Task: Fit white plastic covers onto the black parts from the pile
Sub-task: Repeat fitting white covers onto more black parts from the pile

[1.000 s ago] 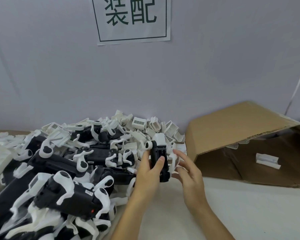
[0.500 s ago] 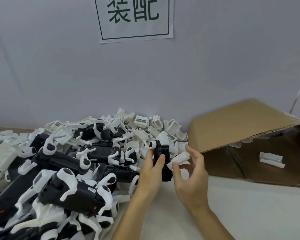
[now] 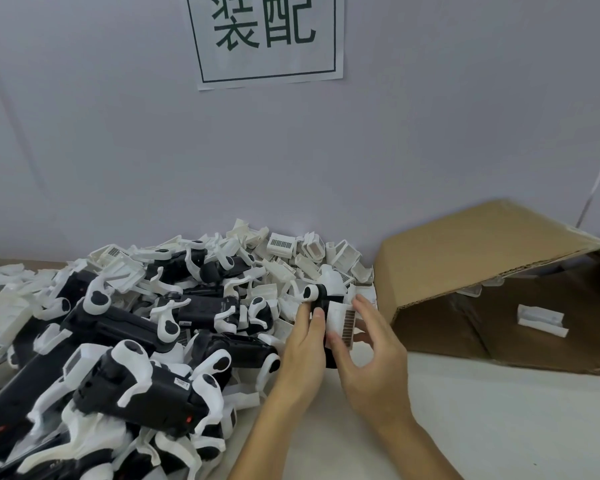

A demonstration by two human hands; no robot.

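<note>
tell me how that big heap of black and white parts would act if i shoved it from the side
The heap would probably shift and slide apart rather than move as one: its pieces lie loose and crisscrossed. The small white covers on top look light and hollow, so they would likely tumble first.

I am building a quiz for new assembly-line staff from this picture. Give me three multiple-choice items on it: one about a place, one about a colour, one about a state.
1. Where does the lone white cover lie?
A. Inside the tipped cardboard box
B. On top of the pile
C. On the wall sign

2. What colour are the characters on the wall sign?
A. Red
B. Dark green
C. Yellow

3. What is the right hand doing?
A. Resting flat on the table
B. Reaching into the box
C. Holding a white cover against the black part that the left hand grips

Answers: 1 A, it sits alone on the box's inner floor. 2 B, the print is dark green on white. 3 C, its fingers curl round the cover beside the part.
</note>
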